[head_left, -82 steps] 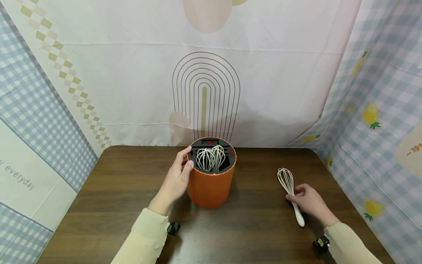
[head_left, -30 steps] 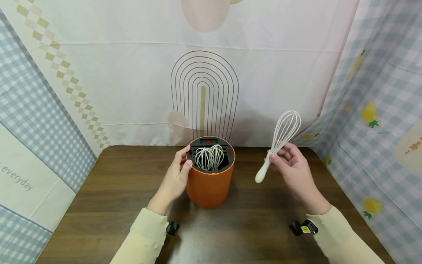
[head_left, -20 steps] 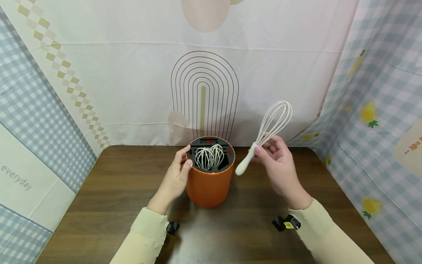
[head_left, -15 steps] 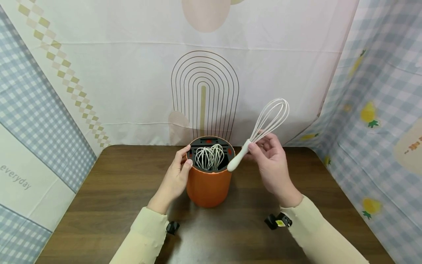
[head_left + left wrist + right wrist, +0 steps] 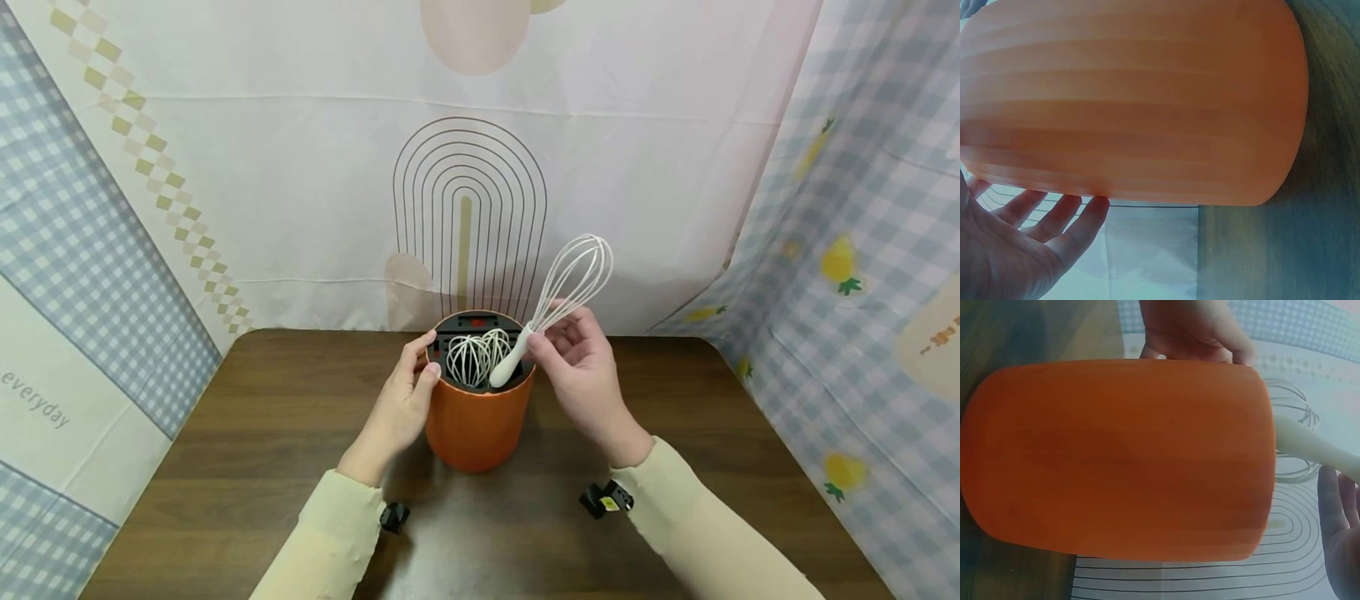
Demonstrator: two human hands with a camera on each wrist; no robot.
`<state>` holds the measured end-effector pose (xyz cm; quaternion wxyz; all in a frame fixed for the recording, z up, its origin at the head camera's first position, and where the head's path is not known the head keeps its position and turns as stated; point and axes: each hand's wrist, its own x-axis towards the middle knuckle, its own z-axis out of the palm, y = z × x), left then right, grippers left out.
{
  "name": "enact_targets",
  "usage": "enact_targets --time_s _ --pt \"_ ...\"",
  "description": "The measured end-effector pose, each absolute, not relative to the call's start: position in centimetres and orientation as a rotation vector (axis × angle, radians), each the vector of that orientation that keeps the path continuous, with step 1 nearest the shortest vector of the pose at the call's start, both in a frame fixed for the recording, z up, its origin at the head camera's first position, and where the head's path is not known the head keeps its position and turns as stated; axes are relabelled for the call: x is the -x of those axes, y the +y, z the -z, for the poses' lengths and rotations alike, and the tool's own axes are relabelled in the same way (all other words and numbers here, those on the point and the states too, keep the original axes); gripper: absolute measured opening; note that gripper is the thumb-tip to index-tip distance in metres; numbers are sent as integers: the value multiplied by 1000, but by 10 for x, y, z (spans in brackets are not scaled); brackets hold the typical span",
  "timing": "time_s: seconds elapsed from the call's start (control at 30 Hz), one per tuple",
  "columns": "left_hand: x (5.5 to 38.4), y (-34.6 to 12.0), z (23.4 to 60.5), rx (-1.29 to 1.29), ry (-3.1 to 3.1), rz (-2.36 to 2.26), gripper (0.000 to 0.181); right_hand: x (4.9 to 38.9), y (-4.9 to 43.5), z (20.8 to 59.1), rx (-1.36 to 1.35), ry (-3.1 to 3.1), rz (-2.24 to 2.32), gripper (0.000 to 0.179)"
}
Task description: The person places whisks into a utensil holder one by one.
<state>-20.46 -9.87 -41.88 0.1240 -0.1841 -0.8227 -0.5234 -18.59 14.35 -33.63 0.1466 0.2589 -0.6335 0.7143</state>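
Note:
My right hand [image 5: 581, 358] pinches a white whisk [image 5: 517, 358] where its wires meet the handle. The whisk leans with its wire loops up to the right, its handle end over the black slotted top of an orange utensil holder [image 5: 477, 429]. Two more whisks [image 5: 468, 362] stand in that holder, loops upward, their handles hidden inside. On the holder's left side, my left hand [image 5: 401, 404] steadies it at the rim, thumb in front and fingers round the side. The left wrist view shows those fingers [image 5: 1088, 225] against the orange wall [image 5: 1147, 112].
The holder stands on a dark brown wooden table [image 5: 300, 417], near its back edge. Behind it hangs a pale cloth [image 5: 315, 192] with printed arches. Checked cloths border the table at the left [image 5: 97, 250] and right [image 5: 862, 208].
My right hand has picked the whisk up from the table's right side and carried it left and over the holder, handle end now above its top. My left hand has stayed at the holder.

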Motion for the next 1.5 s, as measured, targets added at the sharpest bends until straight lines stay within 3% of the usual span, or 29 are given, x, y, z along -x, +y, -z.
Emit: enact_targets --time_s 0.33,0.7,1.5 --pt "205 -98 419 549 -2389 1525 47 187 133 343 -774 -1950 -1896 43" --pt "206 -98 420 543 -2391 1530 47 171 124 323 -768 -2100 -1790 39" --pt "205 -98 421 535 -2396 1523 47 166 129 333 -679 -2197 -1600 41"
